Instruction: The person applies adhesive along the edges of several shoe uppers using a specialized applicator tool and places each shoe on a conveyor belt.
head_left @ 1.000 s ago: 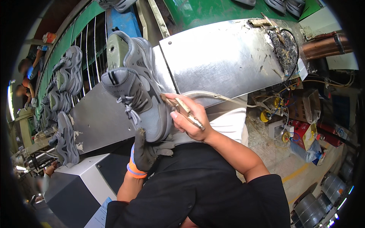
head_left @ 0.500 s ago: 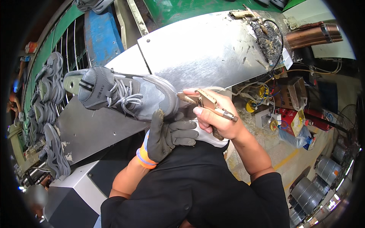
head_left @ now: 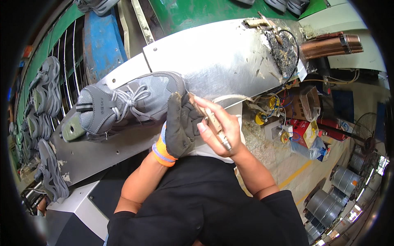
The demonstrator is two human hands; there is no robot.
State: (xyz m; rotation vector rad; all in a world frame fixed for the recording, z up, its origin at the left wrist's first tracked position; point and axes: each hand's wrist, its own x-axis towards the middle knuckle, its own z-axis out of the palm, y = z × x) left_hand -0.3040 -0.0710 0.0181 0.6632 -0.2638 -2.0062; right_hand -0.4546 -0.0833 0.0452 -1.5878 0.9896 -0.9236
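A grey lace-up shoe [head_left: 152, 98] on a green last [head_left: 74, 128] lies over the metal bench, toe to the right. My left hand [head_left: 180, 129], in a dark work glove with an orange cuff, grips the shoe at its toe. The thumb lies against the near side of the toe, and the curled fingers are partly hidden. My bare right hand [head_left: 225, 129] holds a brass-coloured nozzle gun [head_left: 214, 125]. Its slim tip is close to the toe edge; whether it touches I cannot tell. The gun's underside is hidden by my fingers.
More grey shoes [head_left: 48, 88] stand on a rack at the left. The metal bench [head_left: 213, 53] carries dark, crusted residue [head_left: 283, 49] near a copper-coloured duct [head_left: 332, 46]. Hoses and a red box [head_left: 301, 130] are at the right, with metal canisters [head_left: 324, 203] below.
The shoe has turned, its heel swinging nearer me. My left fingers have curled in at the toe. My right hand has turned the gun and moved slightly left.
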